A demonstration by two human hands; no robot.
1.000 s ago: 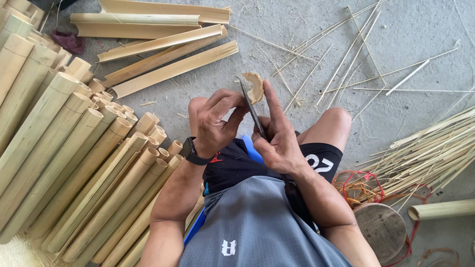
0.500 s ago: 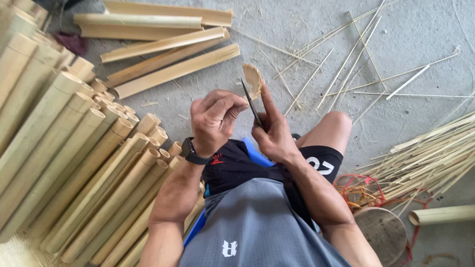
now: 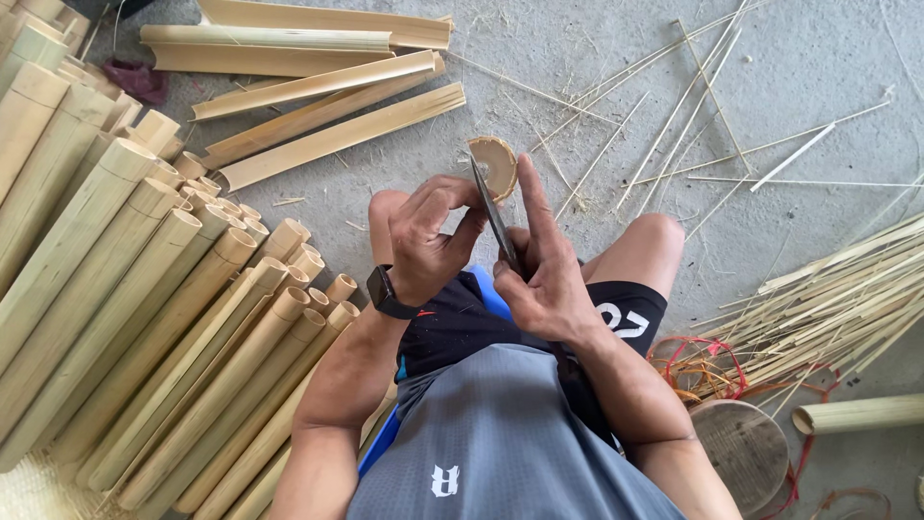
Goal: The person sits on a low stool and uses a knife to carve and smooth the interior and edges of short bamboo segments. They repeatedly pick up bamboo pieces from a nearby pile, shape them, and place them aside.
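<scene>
Bamboo piece (image 3: 494,165) pinched by left hand (image 3: 430,241), right hand (image 3: 546,279) gripping knife (image 3: 495,217), bamboo poles (image 3: 144,289) stacked beside.

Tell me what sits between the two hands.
In the head view, a dark knife blade runs between the left hand and right hand, up to a bamboo piece.

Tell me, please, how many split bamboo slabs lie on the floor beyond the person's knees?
5, fanned out past the round poles: two stacked farthest away, then three slanting nearer. More may lie hidden beneath them.
</scene>
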